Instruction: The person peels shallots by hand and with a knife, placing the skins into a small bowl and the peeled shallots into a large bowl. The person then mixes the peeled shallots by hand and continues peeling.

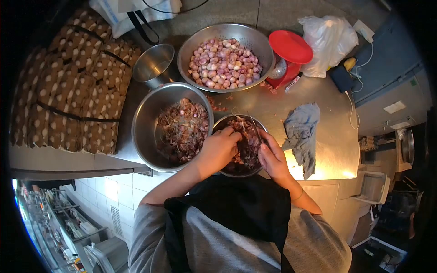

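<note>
My left hand [221, 149] is closed over the small steel bowl [220, 124], fingers bent together; what they hold, if anything, is hidden. Across from it, my right hand [275, 160] grips a knife [253, 124], its thin dark blade pointing up and away over the bowl. Reddish-brown skins and peelings [249, 152] fill much of this bowl. To the left stands a larger steel bowl [144, 136] with unpeeled shallots [185, 129], stringy roots among them. Behind both bowls, a steel colander [264, 50] holds a heap of peeled pink shallots [225, 63].
Stacked egg trays [75, 91] tied with dark straps occupy the left, beside an empty steel pot [154, 63]. A red scale [290, 47], a white plastic bag [330, 43] and a crumpled grey cloth [302, 134] lie toward the right of the steel table [339, 136].
</note>
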A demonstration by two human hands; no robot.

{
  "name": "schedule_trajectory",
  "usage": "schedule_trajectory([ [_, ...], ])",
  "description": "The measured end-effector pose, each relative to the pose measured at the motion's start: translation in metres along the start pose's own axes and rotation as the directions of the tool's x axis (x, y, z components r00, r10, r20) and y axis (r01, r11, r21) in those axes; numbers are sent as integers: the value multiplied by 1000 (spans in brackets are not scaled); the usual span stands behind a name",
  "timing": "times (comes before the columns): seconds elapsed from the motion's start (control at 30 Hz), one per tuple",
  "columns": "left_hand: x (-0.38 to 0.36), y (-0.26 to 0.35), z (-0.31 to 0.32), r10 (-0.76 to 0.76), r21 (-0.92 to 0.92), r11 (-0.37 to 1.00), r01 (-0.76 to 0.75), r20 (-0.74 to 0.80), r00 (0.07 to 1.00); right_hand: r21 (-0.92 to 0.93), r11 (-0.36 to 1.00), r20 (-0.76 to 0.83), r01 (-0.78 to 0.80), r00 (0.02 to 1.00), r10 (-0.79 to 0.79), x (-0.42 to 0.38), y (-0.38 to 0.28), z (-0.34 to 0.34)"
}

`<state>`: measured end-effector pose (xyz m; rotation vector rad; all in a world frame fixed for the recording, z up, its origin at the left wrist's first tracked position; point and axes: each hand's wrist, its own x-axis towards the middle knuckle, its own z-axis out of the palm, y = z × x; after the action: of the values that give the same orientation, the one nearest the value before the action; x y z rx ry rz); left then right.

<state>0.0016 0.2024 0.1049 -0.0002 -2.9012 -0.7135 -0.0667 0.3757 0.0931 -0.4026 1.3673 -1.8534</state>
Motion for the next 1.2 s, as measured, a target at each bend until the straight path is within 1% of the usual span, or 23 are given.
schedule_trajectory([
  [0.03,-3,4,-3,-48,-67,997,45,-41,998,-4,1000,9,11,1000,-11,0,-1,-1],
  [0.07,-5,6,-3,-97,-231,970,79,-69,993,-9,1000,18,20,1000,-20,-1,-1,-1],
  [0.13,-9,8,-3,-211,-539,833,124,-102,972,20,1000,66,15,998,-17,-2,-3,0],
  [0.17,-11,9,-3,-312,-757,622,199,-7,950,33,999,94,11,995,-14,-2,-4,1],
  [0.2,-13,11,-4,-377,-902,351,251,109,920,20,1000,130,19,991,-21,-3,-3,3],
  [0.23,-14,12,-4,-400,-960,47,278,237,886,8,1000,164,29,986,-30,-4,-3,4],
  [0.27,-16,12,-2,-416,-966,-4,257,235,878,-5,999,198,41,979,-39,-5,-3,6],
  [0.37,-18,15,-2,-458,-916,-334,220,362,812,-13,996,251,83,965,-77,-4,0,9],
  [0.47,-21,12,4,-391,-922,-351,164,304,869,-17,997,278,71,958,-63,-4,1,10],
  [0.5,-22,14,3,-396,-927,-339,159,294,870,-17,998,280,68,958,-61,-4,2,10],
  [0.6,-21,18,3,-417,-945,-291,148,264,869,-82,995,220,55,975,-36,-6,2,12],
  [0.7,-22,15,10,-443,-961,-238,144,239,864,-44,999,216,19,976,-9,-4,6,4],
  [0.8,-21,17,10,-450,-968,-213,131,216,866,-4,997,235,76,969,-73,-4,6,4],
  [0.9,-20,18,10,-455,-977,-183,111,184,871,-4,996,245,85,966,-81,-5,-1,10],
  [0.97,-20,18,11,-455,-979,-169,112,178,872,-5,998,232,64,971,-61,-4,2,8],
  [1.07,-20,17,11,-441,-978,-160,133,191,877,-26,999,190,35,981,-29,-3,1,8],
  [1.17,-20,19,8,-425,-975,-191,114,187,886,-33,999,148,6,989,-1,-3,-1,8],
  [1.2,-19,20,7,-416,-969,-222,106,192,889,-31,1000,137,-4,991,8,-3,-2,8],
])
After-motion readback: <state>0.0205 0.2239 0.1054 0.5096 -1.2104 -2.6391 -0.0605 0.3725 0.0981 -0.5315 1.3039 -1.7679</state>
